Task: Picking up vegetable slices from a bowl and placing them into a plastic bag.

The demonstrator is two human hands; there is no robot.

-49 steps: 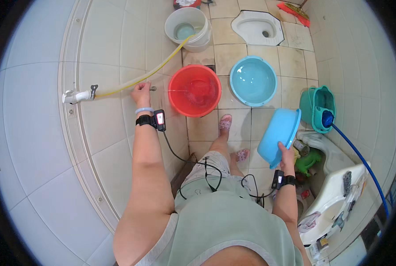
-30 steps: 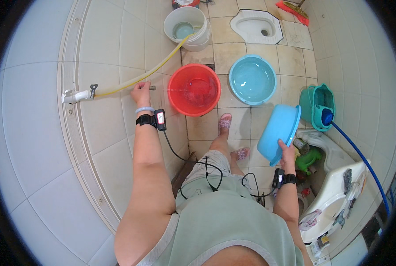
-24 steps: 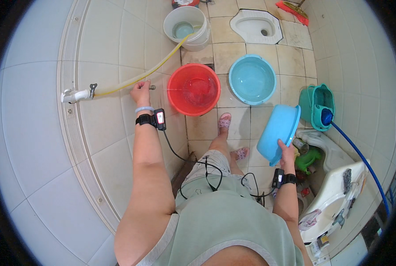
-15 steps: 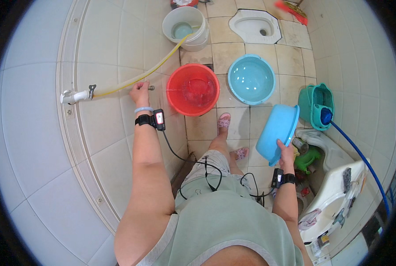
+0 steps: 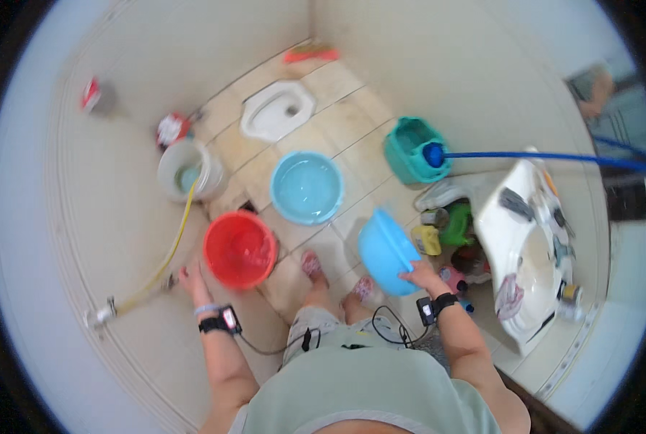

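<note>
My right hand [image 5: 425,278] grips the rim of a blue plastic basin [image 5: 385,249], tipped on its side above the floor by my feet. My left hand [image 5: 195,285] is beside a small metal tap [image 5: 169,281] on the left wall; its fingers are blurred, and a little space shows between hand and tap. Close to that hand, a red basin [image 5: 225,246] with water in it stands on the floor. Ahead of me is a light blue basin [image 5: 294,189], also holding water.
A white bucket [image 5: 169,171] has a yellow-edged hose [image 5: 172,249] running into it from a wall valve. Beyond lies a squat toilet [image 5: 259,119]. To the right are a green mop bucket [image 5: 402,155] with a blue-handled mop [image 5: 525,155], bottles, and a white washbasin [image 5: 493,224].
The view has turned, so the room appears shifted and rotated. My left hand has come slightly away from the tap. My right hand still holds the blue basin, now tilted differently.
</note>
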